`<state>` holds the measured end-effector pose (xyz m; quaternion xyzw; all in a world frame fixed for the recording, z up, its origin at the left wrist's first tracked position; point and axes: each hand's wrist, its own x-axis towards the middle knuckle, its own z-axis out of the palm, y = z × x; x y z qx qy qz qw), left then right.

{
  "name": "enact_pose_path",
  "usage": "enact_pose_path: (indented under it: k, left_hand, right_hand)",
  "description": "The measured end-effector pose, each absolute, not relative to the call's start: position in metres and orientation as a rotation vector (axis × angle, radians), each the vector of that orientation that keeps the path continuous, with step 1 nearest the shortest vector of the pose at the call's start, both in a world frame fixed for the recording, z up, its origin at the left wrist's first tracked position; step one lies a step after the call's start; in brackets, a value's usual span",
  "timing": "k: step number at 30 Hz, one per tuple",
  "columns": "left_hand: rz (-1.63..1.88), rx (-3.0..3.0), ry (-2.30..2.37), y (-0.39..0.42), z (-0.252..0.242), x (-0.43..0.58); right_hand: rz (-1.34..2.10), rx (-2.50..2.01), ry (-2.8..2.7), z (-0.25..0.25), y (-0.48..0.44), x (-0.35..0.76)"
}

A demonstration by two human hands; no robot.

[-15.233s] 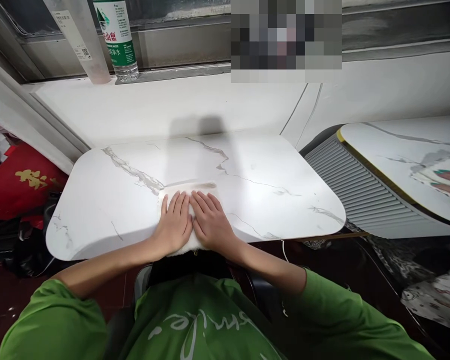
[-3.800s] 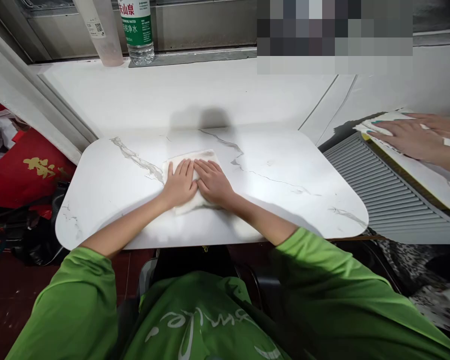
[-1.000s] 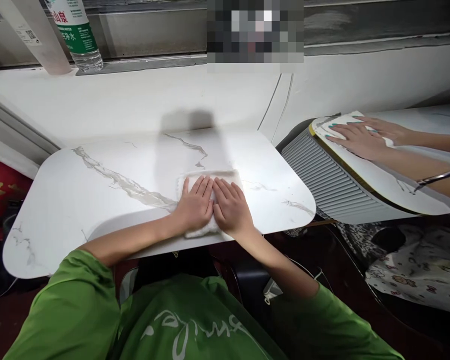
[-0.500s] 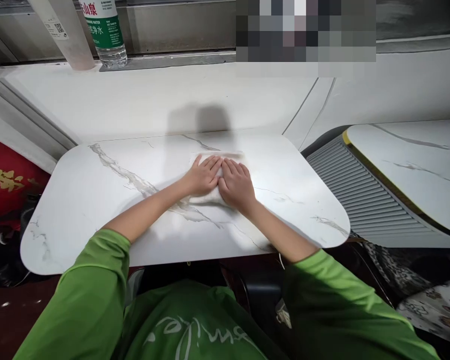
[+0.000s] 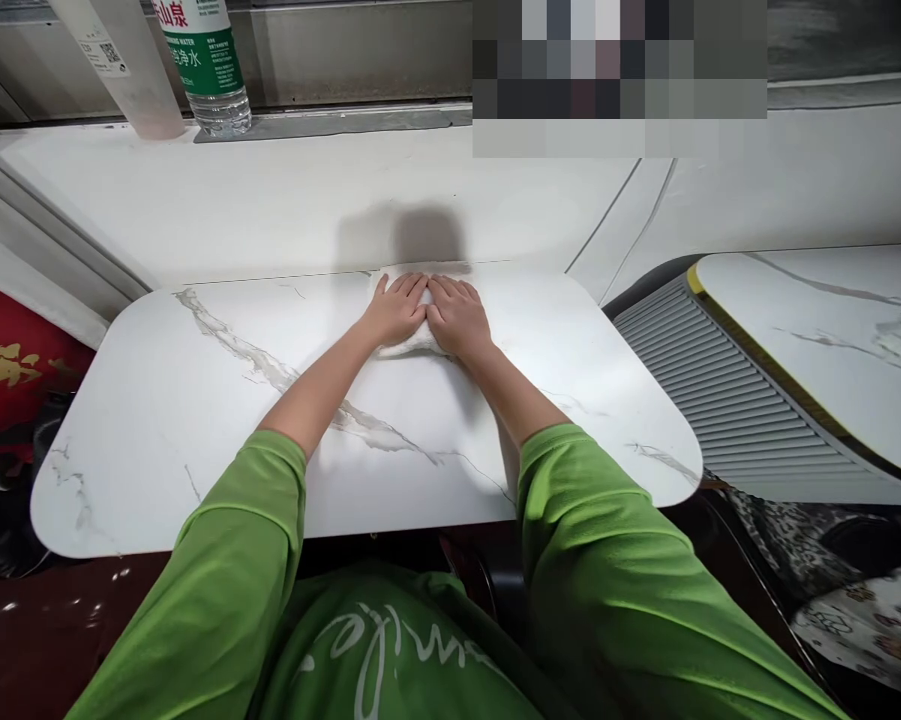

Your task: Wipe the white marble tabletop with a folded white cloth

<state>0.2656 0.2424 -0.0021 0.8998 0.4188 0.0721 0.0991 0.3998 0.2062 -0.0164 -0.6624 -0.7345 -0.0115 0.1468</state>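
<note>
A folded white cloth [image 5: 414,348] lies on the white marble-patterned table [image 5: 217,440], close to its far edge by the wall. My left hand [image 5: 396,310] rests flat on top of it, fingers stretched forward. Beside it, my right hand [image 5: 457,312] presses on the same cloth, also flat with its fingers extended. The two hands touch or nearly touch at the thumbs and index fingers. Most of the cloth is hidden beneath them; its near edge and a strip beyond the fingertips show.
On the ledge at the back left stand a water bottle [image 5: 214,85] with a green label and a frosted plastic cup [image 5: 139,90]. A second marble-patterned table [image 5: 817,310] with a ribbed grey side stands at the right. A red cushion-like thing [image 5: 15,370] is at the left.
Both hands have slid the cloth forward, away from my body, to near the table's far edge. My arms are now stretched further over the table.
</note>
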Motion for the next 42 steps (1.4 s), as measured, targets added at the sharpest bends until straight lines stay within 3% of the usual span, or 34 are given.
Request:
enact_pose_path:
  k: [6, 16, 21, 26, 37, 42]
  left_hand:
    - [0.203, 2.675, 1.277, 0.196, -0.001, 0.246]
    - [0.180, 2.789, 1.209, 0.051, 0.005, 0.170]
    - [0.116, 2.752, 1.279, 0.028, 0.009, 0.150]
    - [0.138, 2.728, 1.283, 0.055, 0.006, 0.145]
    - [0.243, 2.737, 1.238, 0.216, 0.001, 0.137]
    - [0.257, 2.697, 1.306, 0.245, 0.002, 0.140]
  right_hand:
    - [0.001, -1.826, -2.150, -0.017, 0.164, 0.385]
    - [-0.111, -1.662, -2.244, -0.015, 0.016, 0.319]
    - [-0.068, -1.597, -2.311, -0.010, 0.001, 0.300]
    - [0.003, -1.627, -2.309, -0.009, 0.029, 0.294]
    - [0.061, -1.726, -2.150, -0.013, 0.184, 0.280]
    - [0.079, -1.747, -2.170, -0.011, 0.217, 0.281]
